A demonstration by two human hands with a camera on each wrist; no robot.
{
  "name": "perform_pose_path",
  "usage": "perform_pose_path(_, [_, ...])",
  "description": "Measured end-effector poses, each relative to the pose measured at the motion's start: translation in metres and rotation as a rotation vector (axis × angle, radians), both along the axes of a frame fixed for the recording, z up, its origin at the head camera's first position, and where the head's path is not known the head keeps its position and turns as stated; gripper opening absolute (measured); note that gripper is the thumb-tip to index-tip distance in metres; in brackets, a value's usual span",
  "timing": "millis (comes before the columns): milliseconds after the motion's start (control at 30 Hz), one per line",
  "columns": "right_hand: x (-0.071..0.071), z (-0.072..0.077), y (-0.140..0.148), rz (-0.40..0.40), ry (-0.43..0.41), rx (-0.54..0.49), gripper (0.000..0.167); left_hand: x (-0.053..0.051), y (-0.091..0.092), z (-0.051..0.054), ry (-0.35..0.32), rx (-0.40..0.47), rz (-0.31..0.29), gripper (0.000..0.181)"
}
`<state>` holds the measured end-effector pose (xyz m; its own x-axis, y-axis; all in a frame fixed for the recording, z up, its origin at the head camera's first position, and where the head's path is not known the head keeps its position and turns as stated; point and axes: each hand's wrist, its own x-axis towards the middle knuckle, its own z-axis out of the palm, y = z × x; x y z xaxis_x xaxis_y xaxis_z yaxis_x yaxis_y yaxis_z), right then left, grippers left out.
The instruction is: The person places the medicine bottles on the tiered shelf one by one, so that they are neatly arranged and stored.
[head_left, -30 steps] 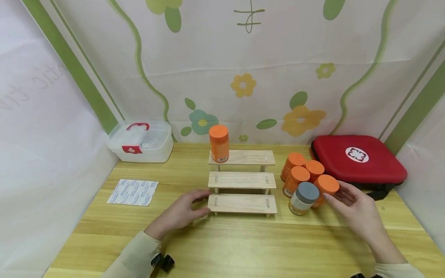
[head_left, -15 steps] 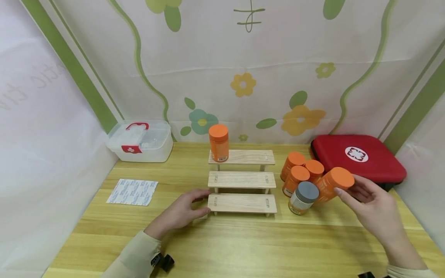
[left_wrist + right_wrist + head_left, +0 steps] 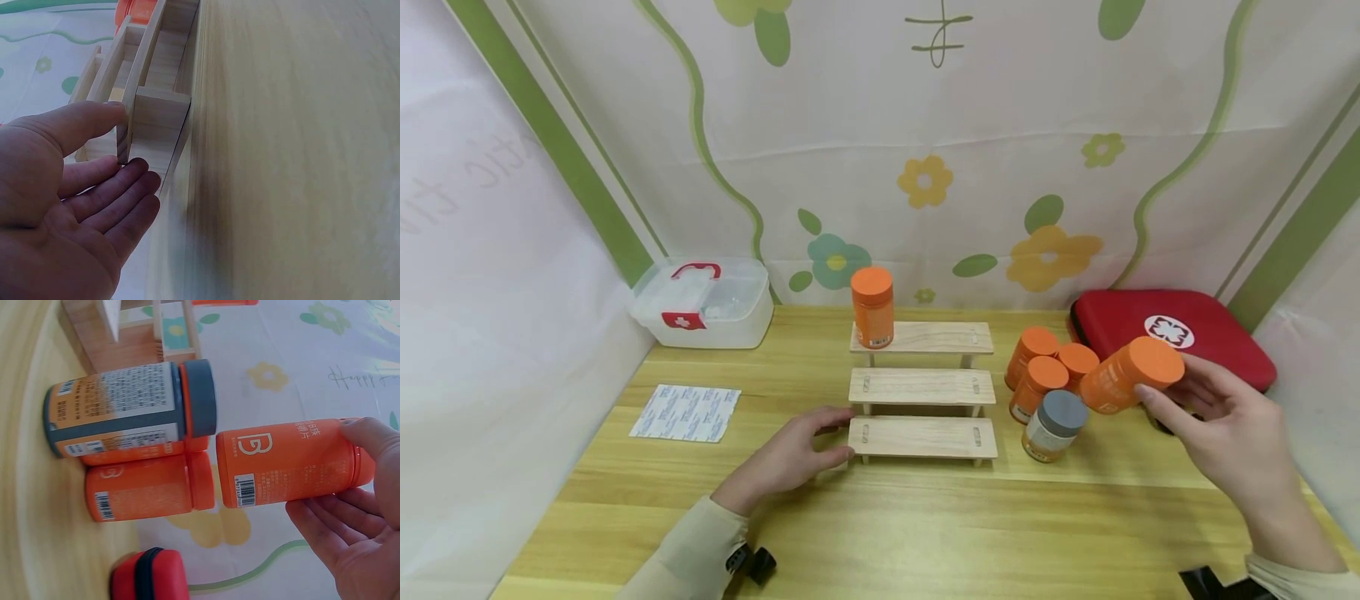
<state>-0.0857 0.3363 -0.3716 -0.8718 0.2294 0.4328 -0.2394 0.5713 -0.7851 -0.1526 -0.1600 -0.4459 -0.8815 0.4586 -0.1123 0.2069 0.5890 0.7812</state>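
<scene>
My right hand (image 3: 1232, 429) holds an orange pill bottle (image 3: 1127, 377) by its cap end, lifted off the table and tilted. Its label and barcode face the right wrist camera. Below and left of it stand several similar orange bottles (image 3: 1039, 387), along with a bottle with a grey cap (image 3: 1055, 425). My left hand (image 3: 790, 454) is at the left end of a three-tier wooden display stand (image 3: 922, 437), thumb and fingers about the end of the lowest board (image 3: 124, 147). One orange bottle (image 3: 873, 308) stands upright on the top tier, at its left.
A red first-aid case (image 3: 1210, 333) lies at the back right, behind the raised bottle. At the back left is a clear medicine box (image 3: 737, 321) with a red handle. A white printed sachet (image 3: 685, 412) lies on the left of the table. A patterned cloth (image 3: 850, 108) hangs behind.
My right hand has lifted an orange bottle from the group, moving it up and to the right, and the bottle has tipped over sideways. The left hand has stayed at the stand.
</scene>
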Motion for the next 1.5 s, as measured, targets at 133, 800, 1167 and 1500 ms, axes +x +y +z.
perform_pose_path(133, [-0.004,0.006,-0.005,-0.015,0.009,0.006,0.055,0.000,0.000,0.000,0.004,0.004,-0.004,0.057])
perform_pose_path(800, [-0.034,0.022,-0.040,0.108,0.106,-0.019,0.056,-0.001,-0.001,-0.003,0.012,0.013,-0.016,0.057])
perform_pose_path(1167, [-0.053,0.032,-0.056,0.179,0.136,0.007,0.054,0.000,-0.001,-0.002,0.015,0.020,-0.020,0.057])
perform_pose_path(1500, [-0.069,0.035,-0.070,0.238,0.133,-0.036,0.054,0.001,0.000,-0.001,-0.003,0.021,-0.010,0.057])
